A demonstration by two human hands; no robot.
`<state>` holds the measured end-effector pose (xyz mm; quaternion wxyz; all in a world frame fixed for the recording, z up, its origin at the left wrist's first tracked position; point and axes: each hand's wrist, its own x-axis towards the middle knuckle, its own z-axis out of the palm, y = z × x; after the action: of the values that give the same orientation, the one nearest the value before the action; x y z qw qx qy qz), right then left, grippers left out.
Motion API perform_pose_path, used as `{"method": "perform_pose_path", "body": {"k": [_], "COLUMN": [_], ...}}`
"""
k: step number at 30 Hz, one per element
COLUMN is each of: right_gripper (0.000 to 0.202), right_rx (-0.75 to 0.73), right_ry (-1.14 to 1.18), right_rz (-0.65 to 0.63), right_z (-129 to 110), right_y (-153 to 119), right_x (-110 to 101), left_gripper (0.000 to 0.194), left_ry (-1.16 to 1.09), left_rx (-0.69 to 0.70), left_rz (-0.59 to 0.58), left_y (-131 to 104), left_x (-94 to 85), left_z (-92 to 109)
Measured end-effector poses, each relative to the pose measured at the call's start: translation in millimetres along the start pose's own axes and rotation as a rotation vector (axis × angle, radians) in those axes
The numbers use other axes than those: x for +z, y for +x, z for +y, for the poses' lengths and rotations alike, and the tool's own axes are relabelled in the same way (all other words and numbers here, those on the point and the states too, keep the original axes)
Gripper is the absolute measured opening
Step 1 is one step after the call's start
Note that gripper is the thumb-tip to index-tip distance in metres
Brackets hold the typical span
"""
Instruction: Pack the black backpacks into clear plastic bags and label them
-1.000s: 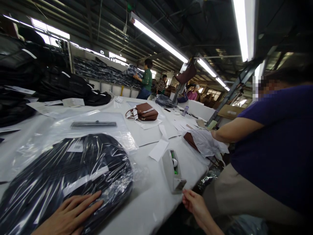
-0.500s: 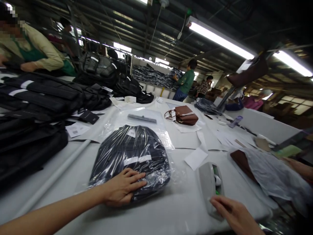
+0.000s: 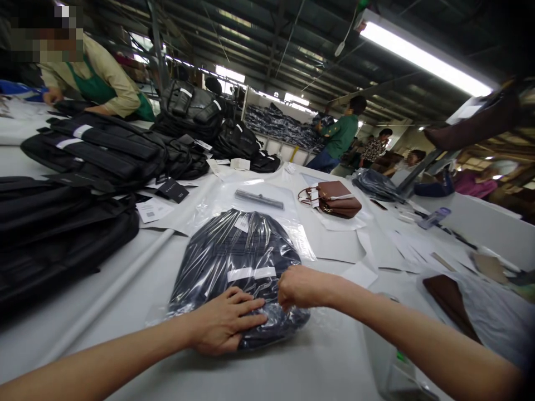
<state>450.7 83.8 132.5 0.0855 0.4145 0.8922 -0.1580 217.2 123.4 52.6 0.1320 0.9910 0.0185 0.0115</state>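
While our left hand lies spread on the wrapped bag, our right hand curls over it, fingertips hidden; whether pinching, we cannot tell.

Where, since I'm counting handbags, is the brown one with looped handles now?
In the head view, the brown handbag is right of centre on the table, beyond and to the right of the plastic-wrapped dark bag under the left hand.

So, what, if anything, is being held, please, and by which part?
The left hand rests on the lower part of the plastic-wrapped backpack, gripping nothing; whether the right hand, curled over its right side, holds anything cannot be told.
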Motion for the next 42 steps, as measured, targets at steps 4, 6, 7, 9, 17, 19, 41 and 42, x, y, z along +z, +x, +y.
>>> {"method": "perform_pose_path", "body": {"k": [4, 6, 7, 9, 17, 19, 41, 42], "right_gripper": [0.012, 0.008, 0.008, 0.006, 0.032, 0.03, 0.039, 0.041], "right_rx": [0.014, 0.013, 0.011, 0.005, 0.138, 0.218, 0.21, 0.186], "right_ry": [-0.061, -0.074, -0.077, -0.079, 0.16, 0.266, 1.059, 0.966], "right_rz": [-0.057, -0.075, -0.086, -0.106, -0.016, 0.052, 1.013, 0.998], "right_z": [4.9, 6.8, 8.1, 11.9, 66.6, 79.6, -74.9, -76.2], "right_y": [27.7, 35.2, 37.3, 39.2, 44.2, 38.4, 44.9, 47.2], "right_x": [21.9, 31.0, 34.1, 37.8, 37.3, 33.1, 88.5, 90.1], "left_gripper": [0.065, 0.065, 0.065, 0.067, 0.069, 0.069, 0.079, 0.078], "left_ry": [-0.021, -0.034, -0.042, -0.054, -0.047, -0.042, -0.319, -0.346], "left_rx": [-0.001, -0.017, -0.022, -0.028, -0.021, -0.025, -0.03, -0.044], "left_rz": [0.005, -0.013, -0.022, -0.038, -0.011, -0.021, 0.223, 0.258], "left_y": [-0.3, -0.3, -0.2, 0.1, 1.5, 1.6, -9.7, -10.9], "left_x": [-1.7, -3.4, -4.3, -5.5, -5.7, -5.9, 12.1, 14.0], "left_z": [0.6, 1.0, 1.0, 0.9, -0.3, -0.1, -18.4, -19.8]}}
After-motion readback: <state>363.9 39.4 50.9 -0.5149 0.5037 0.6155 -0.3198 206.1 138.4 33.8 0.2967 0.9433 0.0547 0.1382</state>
